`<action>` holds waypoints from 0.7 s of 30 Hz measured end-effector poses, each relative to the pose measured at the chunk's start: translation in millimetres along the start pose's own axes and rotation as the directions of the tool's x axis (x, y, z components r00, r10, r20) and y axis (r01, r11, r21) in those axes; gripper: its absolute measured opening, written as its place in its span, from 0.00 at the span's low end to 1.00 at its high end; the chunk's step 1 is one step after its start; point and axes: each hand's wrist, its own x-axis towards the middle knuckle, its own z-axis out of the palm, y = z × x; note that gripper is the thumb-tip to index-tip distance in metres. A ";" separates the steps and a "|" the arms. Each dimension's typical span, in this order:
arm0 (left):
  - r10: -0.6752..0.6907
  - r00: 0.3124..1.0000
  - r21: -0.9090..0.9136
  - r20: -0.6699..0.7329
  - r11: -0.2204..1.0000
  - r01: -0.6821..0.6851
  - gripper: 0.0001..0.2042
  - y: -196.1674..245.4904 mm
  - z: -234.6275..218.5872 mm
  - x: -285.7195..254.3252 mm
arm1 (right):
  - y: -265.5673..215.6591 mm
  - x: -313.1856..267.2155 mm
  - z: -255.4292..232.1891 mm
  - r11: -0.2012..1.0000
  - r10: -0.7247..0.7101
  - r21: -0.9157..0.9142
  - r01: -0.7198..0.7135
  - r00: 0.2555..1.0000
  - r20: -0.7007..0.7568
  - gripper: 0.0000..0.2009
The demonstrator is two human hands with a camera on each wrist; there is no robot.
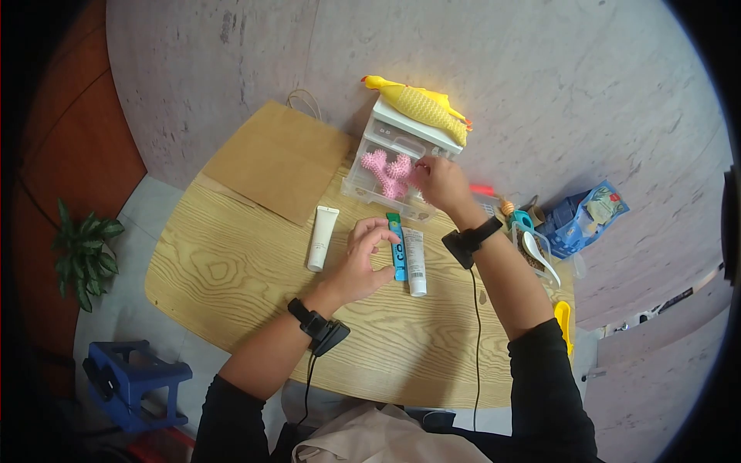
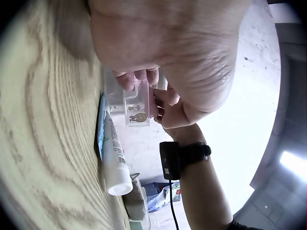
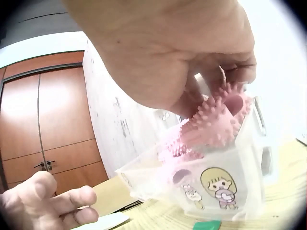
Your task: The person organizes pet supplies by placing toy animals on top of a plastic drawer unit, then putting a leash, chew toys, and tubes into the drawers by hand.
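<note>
A pink spiky rubber toy [image 1: 377,163] sits in the pulled-out clear plastic drawer [image 3: 249,201], which has cartoon stickers on its front. My right hand [image 1: 444,185] reaches in from above and pinches a spiky end of it; the fingertips are partly hidden behind the palm in the right wrist view. Over the table in front of the drawer, my left hand [image 1: 359,258] has its fingers loosely bent and holds nothing. Close by its fingers lie a blue-and-green packet [image 1: 397,251] and a white tube [image 1: 415,266]. Another white tube [image 1: 323,238] is at its left.
A yellow rubber chicken [image 1: 421,104] lies on top of the white drawer box [image 1: 409,125]. Left of that is a brown paper bag [image 1: 278,158]. At the right stand a tub with a white scoop [image 1: 540,258] and a blue bag [image 1: 583,220], with a yellow item [image 1: 563,320] nearer the edge.
</note>
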 end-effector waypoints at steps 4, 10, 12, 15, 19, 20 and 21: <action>-0.016 1.000 0.021 0.016 1.000 0.015 0.23 3.6 -2.2 -0.2 | -19.1 -8.9 -25.9 0.986 0.098 0.123 -0.111 0.989 0.107 0.22; -0.015 1.000 0.020 0.019 1.000 0.015 0.23 1.6 -1.4 -0.2 | -13.4 -21.1 -34.0 0.995 -0.099 0.040 0.095 0.987 0.125 0.23; -0.020 1.000 0.024 0.024 1.000 0.019 0.23 1.4 -1.4 -0.6 | -13.3 -20.3 -32.2 0.991 -0.124 -0.031 0.129 0.982 0.141 0.24; -0.009 1.000 0.029 0.013 1.000 0.008 0.22 0.6 -1.3 -0.7 | -21.7 -18.0 -37.6 0.996 -0.049 0.085 0.040 0.993 0.107 0.23; 0.012 1.000 0.053 0.000 0.999 -0.012 0.22 0.1 -1.4 -0.1 | -31.0 -14.9 -41.3 0.978 0.076 0.184 -0.100 0.988 0.136 0.19; 0.027 1.000 0.066 -0.006 0.997 -0.027 0.22 -0.2 -1.5 -0.2 | -31.5 -13.9 -40.9 0.965 0.121 0.210 -0.156 0.978 0.171 0.19; 0.026 1.000 0.066 -0.008 0.997 -0.026 0.22 -0.5 -1.9 -0.5 | -28.0 -12.7 -37.0 0.965 0.119 0.210 -0.154 0.978 0.172 0.19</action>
